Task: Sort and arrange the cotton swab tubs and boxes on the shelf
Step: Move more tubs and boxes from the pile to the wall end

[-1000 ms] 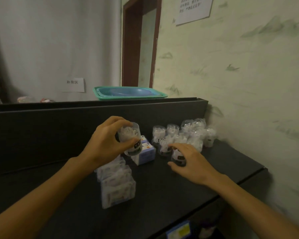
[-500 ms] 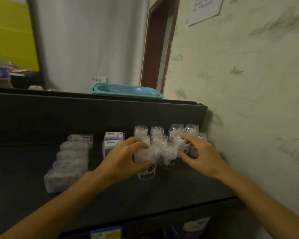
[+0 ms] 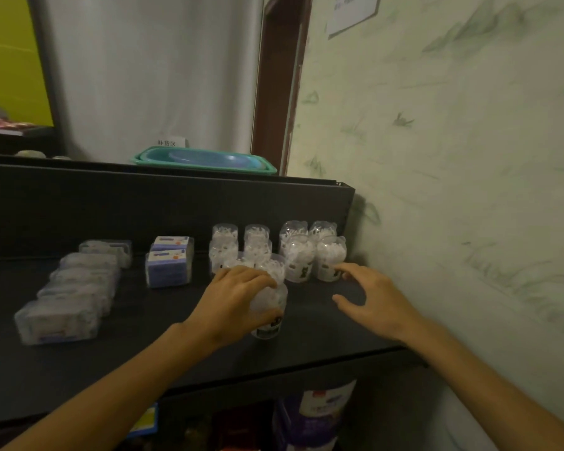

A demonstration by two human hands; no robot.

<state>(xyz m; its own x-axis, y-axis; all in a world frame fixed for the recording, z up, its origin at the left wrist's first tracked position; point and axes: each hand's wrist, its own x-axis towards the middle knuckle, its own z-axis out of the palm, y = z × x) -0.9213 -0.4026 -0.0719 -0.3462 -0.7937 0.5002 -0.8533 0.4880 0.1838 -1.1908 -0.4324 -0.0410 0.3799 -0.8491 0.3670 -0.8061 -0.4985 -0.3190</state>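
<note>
My left hand (image 3: 233,299) grips a clear round cotton swab tub (image 3: 271,312) standing on the black shelf (image 3: 163,353), in front of a cluster of several like tubs (image 3: 274,249) at the back right. Just right of it, my right hand (image 3: 373,299) hovers with fingers spread, its fingertips close to the rightmost tub (image 3: 330,259), holding nothing. Two blue-labelled boxes (image 3: 168,265) stand left of the tubs. Further left runs a row of several clear rectangular swab boxes (image 3: 72,291).
A patterned wall (image 3: 469,157) closes the shelf on the right. The shelf's black back panel (image 3: 144,206) rises behind the goods, with a teal basin (image 3: 205,159) on top. Packaged goods (image 3: 319,415) sit on the lower shelf under the front edge.
My left hand has set its tub down on the shelf in front of the cluster. My right hand has come off the tubs and drawn back with fingers spread. The view swung left.
</note>
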